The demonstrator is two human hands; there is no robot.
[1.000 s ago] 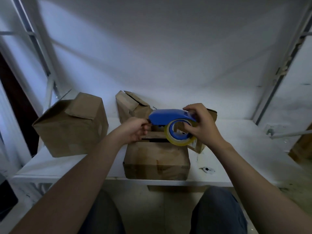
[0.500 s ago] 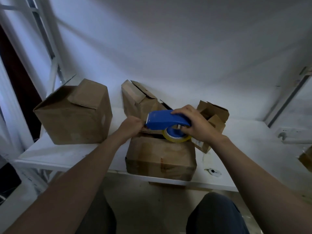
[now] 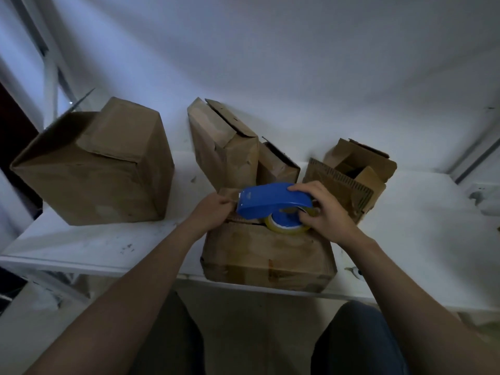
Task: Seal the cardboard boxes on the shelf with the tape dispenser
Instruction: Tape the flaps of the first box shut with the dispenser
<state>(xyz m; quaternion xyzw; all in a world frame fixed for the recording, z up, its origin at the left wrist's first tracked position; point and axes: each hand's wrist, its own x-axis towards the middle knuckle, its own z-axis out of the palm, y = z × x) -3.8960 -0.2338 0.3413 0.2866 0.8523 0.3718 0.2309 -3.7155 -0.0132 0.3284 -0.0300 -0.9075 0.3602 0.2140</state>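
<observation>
A blue tape dispenser (image 3: 270, 198) with a yellowish tape roll (image 3: 286, 226) sits low over the top of a brown cardboard box (image 3: 267, 255) at the shelf's front edge. My right hand (image 3: 322, 212) grips the dispenser's rear and the roll. My left hand (image 3: 213, 209) is curled at the dispenser's front end, on the box's top left, pinching what looks like the tape end. Behind stand a tall box with raised flaps (image 3: 224, 147), a smaller box (image 3: 276, 163) and an open-flapped box (image 3: 354, 171) at the right.
A large box (image 3: 97, 169) sits on the left of the white shelf (image 3: 94, 244). A small white object (image 3: 354, 272) lies near the shelf's front right edge. White wall behind, metal frame posts at both sides. My knees are below the shelf.
The dispenser has come down from above the box to its top. The camera moved closer and tilted, bringing the rear boxes into fuller view. Both hands keep their hold.
</observation>
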